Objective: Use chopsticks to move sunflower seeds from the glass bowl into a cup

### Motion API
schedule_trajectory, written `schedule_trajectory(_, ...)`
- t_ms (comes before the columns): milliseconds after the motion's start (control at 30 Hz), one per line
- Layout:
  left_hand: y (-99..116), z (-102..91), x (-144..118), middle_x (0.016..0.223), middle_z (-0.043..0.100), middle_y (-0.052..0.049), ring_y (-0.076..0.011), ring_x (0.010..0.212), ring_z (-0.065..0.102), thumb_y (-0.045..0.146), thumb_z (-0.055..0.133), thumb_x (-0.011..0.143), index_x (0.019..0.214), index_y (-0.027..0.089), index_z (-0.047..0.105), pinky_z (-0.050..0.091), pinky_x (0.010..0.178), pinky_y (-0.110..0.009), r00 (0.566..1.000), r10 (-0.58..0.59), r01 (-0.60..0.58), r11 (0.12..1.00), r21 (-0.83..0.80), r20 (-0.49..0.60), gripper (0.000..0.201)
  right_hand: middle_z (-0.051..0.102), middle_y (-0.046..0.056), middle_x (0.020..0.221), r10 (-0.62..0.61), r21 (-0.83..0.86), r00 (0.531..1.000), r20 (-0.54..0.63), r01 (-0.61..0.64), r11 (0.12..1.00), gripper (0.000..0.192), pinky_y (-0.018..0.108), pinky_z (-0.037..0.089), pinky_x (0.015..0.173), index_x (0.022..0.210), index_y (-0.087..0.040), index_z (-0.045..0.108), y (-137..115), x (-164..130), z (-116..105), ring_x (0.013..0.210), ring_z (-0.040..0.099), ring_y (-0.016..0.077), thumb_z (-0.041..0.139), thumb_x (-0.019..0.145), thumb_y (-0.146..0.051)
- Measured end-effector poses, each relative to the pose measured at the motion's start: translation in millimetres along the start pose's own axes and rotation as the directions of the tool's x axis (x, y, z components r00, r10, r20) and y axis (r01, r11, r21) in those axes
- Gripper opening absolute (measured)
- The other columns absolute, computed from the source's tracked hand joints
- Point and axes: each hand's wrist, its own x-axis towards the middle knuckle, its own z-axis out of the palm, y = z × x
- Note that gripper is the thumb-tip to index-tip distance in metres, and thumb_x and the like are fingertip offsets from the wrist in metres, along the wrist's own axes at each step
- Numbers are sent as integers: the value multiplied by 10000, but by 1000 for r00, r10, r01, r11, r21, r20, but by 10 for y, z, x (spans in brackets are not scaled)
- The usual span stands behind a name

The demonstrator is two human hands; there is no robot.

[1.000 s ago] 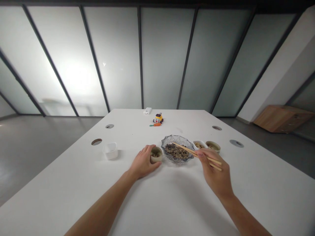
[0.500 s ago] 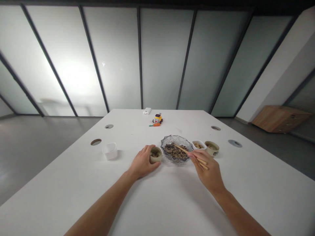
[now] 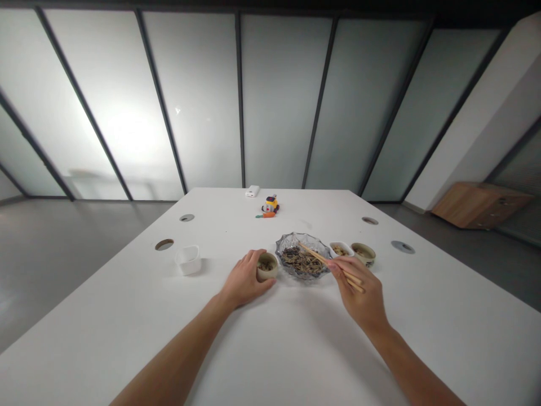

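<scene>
Spanning the background, frosted glass panels [image 3: 276,101] stand beyond a long white tabletop [image 3: 274,344]. A wooden cabinet [image 3: 477,206] rests on the floor at right. The right hand [image 3: 361,288] is closed around a pair of chopsticks, while the left hand [image 3: 244,282] curls around a small cup, thumb on the near side. Between the hands sits a wide glass bowl [image 3: 313,241] of thin brown strips [image 3: 302,261]. The chopsticks [image 3: 320,257] have their long axis slanting across it: tips pointing away and leftward over the bowl, thick ends jutting back rightward past the hand. Whether the tips touch the strips cannot be told. Well to the left stands a white tub [image 3: 189,269]; right of the bowl are a second cup [image 3: 370,261] and a white dish [image 3: 351,247]. The small cup [image 3: 267,275] stands upright just left of the bowl. Farther back are a yellow toy car [image 3: 270,204] and an orange toy carrot [image 3: 269,215].
</scene>
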Motion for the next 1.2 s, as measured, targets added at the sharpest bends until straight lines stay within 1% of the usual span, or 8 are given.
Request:
schedule_trajectory(233,4,-32,-13,1326,637,-105,-336,1199,652,317,808,829,1401,252,525,510,1045,-472,1000,-6,6,1000,4,-1,641,794,76,948,113,104,993,-35,-109,989,261,354,631,809,959,-241,829,-200,87,-57,896,745,222,632,1042,-390)
schedule_trajectory(333,5,-34,-13,1325,636,-102,-328,1193,657,298,803,828,1398,257,523,510,1045,-460,1000,-4,4,1000,1,-3,637,798,74,917,164,167,985,50,-170,971,336,341,633,767,896,-247,829,-286,116,-92,876,745,230,622,1037,-471)
schedule_trajectory(467,-2,-20,0,1312,640,-95,-317,1204,646,273,788,836,1375,259,532,503,1057,-449,1000,11,-11,1000,-7,2,596,798,71,900,167,219,968,185,-206,954,365,322,621,723,850,-240,821,-329,117,-110,824,748,226,630,1026,-496)
schedule_trajectory(533,-11,-11,2,1311,641,-96,-318,1204,645,272,788,837,1378,257,530,502,1056,-450,1000,11,-11,1000,-9,1,599,796,65,887,159,214,974,159,-192,958,362,319,616,715,846,-242,814,-309,110,-112,815,751,223,625,1030,-490)
schedule_trajectory(633,-28,1,-5,1325,638,-98,-324,1202,649,294,799,834,1397,266,525,505,1051,-456,1000,1,-1,1000,-7,-3,627,796,61,881,170,130,985,27,-172,976,347,335,616,723,870,-246,802,-239,109,-121,824,757,229,603,1044,-471)
schedule_trajectory(733,-42,12,-11,1325,639,-99,-328,1200,651,314,798,838,1401,269,529,511,1042,-459,1000,3,-3,1000,-6,-7,626,796,58,883,99,7,993,-63,-99,995,270,354,615,749,904,-245,788,-162,117,-140,825,763,232,629,1035,-420)
schedule_trajectory(900,-37,11,-9,1321,639,-101,-330,1199,651,326,801,839,1401,260,526,510,1042,-466,1000,3,-3,1000,-5,-11,629,776,41,815,-70,-137,996,-53,62,989,242,325,602,719,881,-246,744,-169,137,-157,768,759,211,602,1051,-343)
schedule_trajectory(1200,17,-27,-13,1322,638,-95,-323,1185,662,310,801,832,1377,273,540,525,1029,-454,1000,6,-6,1000,-11,-4,605,783,49,836,-108,-196,994,8,108,975,214,306,583,705,871,-247,695,-236,123,-155,761,748,207,599,1054,-304)
